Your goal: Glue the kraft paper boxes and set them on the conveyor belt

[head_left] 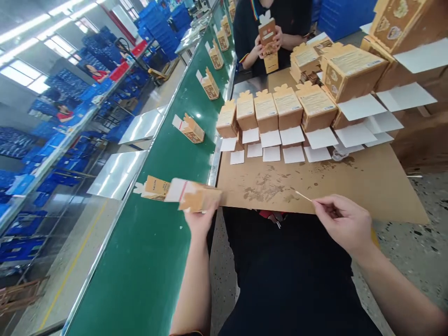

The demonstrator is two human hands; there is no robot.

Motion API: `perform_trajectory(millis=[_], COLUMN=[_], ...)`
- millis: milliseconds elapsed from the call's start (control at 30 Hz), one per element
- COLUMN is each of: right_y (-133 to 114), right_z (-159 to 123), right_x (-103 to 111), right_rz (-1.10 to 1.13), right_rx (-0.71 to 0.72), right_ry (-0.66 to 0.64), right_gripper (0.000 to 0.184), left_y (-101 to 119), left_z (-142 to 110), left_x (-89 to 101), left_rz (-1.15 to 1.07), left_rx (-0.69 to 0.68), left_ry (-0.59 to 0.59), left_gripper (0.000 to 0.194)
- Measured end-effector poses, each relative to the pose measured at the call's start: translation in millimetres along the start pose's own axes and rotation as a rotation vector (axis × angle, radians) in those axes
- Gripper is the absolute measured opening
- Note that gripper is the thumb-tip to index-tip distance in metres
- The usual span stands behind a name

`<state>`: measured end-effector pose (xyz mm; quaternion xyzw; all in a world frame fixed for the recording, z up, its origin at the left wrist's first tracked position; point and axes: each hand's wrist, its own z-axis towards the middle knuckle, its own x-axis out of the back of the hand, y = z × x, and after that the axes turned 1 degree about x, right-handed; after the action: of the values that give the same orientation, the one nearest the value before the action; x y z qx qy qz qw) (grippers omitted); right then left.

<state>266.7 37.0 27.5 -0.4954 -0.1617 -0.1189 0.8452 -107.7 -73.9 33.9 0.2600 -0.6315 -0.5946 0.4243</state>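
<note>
Box [201,198] with a white flap [175,191], blurred: holding it in the left hand [200,223] over the right edge of the green belt [147,261], just beside the near left corner of the cardboard-topped table [353,184]. Gripping it from below and from the near side, hiding most of the fingers behind it. Pinching a thin stick [304,196] between thumb and index finger of the right hand [345,226], curling the other fingers inward. Probably handling a single box between belt and table; not telling, through the blur, lifting off from setting down. Likely calling next for a firm left grip and a clear path past the belt's right edge, with the stick tip staying off the stains [264,189] near the table's near edge. Posing the left forearm almost upright over the belt, running it nearly straight into the wrist. Slanting the right forearm in from the lower right, bending the wrist slightly, holding the hand at the table's near edge, well apart from the box, and pointing the stick leftward
</note>
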Motion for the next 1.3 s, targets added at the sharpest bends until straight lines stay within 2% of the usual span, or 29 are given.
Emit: perform_trajectory(millis=[100,167,200,267,367,433,500,567,600,633,667,733,800,833,900,967,1033,1133,1200,1300], right_y=[12.1,13.8,12.8,8.4,1.4,0.0,1.8,4.9,5.9,6.2,5.2,-0.3,-9.6,-14.7,-23.3,-27.6,-26.8,-19.1,-12.8,-5.9], right_z=[-1.4,3.4,7.2,15.9,24.5,24.1,19.8,14.7,12.8,11.8,11.7,13.6,16.5,17.8,19.1,18.4,15.7,10.1,7.0,5.4], right_x=[7.8,6.0,3.7,-1.2,-1.5,5.2,14.6,22.1,23.8,24.0,22.6,16.0,7.0,2.9,-2.7,-3.4,0.3,11.3,20.7,36.1], right_rz=[-0.029,-0.013,0.004,0.038,0.048,0.026,-0.014,-0.054,-0.061,-0.055,-0.037,0.016,0.061,0.075,0.089,0.092,0.081,0.042,0.014,-0.018], right_rx=[-0.014,-0.011,-0.006,0.006,0.018,0.003,-0.025,-0.047,-0.049,-0.049,-0.048,-0.042,-0.032,-0.029,-0.023,-0.018,-0.012,-0.014,-0.020,-0.035], right_ry=[0.016,0.017,0.018,0.020,0.036,0.050,0.073,0.103,0.111,0.110,0.101,0.063,0.020,0.007,0.000,0.018,0.051,0.112,0.152,0.202], right_gripper=[0.020,0.021,0.022,0.023,0.021,0.020,0.022,0.025,0.026,0.027,0.028,0.031,0.034,0.034,0.035,0.035,0.034,0.031,0.031,0.034], left_y=[-10.0,-14.9,-17.2,-21.7,-26.1,-24.5,-16.6,-1.3,8.9,20.5,33.0,59.4,84.0,94.3,109.2,115.7,115.3,108.4,101.8,86.9], left_z=[22.1,36.4,42.1,49.2,45.7,36.2,28.5,31.2,38.3,49.6,64.6,102.0,140.9,157.7,182.4,194.6,197.6,193.8,188.1,170.9], left_x=[70.3,106.4,118.7,132.2,136.6,137.7,136.0,122.6,108.7,89.2,64.4,3.4,-62.9,-94.0,-146.0,-180.7,-198.6,-200.8,-187.8,-148.4], left_rz=[0.011,0.052,0.079,0.137,0.221,0.297,0.347,0.285,0.206,0.109,0.014,-0.150,-0.153,-0.130,-0.063,0.021,0.081,0.103,0.098,-0.049], left_rx=[-0.074,-0.048,-0.004,0.097,0.165,0.063,-0.177,-0.446,-0.527,-0.555,-0.533,-0.361,-0.226,-0.158,-0.036,0.056,0.113,0.166,0.182,0.153], left_ry=[0.314,0.443,0.473,0.481,0.424,0.526,0.720,0.831,0.805,0.727,0.610,0.253,0.008,-0.073,-0.145,-0.192,-0.244,-0.289,-0.289,-0.272], left_gripper=[0.100,0.100,0.096,0.092,0.099,0.101,0.086,0.063,0.055,0.049,0.045,0.037,0.037,0.037,0.038,0.039,0.038,0.039,0.041,0.049])
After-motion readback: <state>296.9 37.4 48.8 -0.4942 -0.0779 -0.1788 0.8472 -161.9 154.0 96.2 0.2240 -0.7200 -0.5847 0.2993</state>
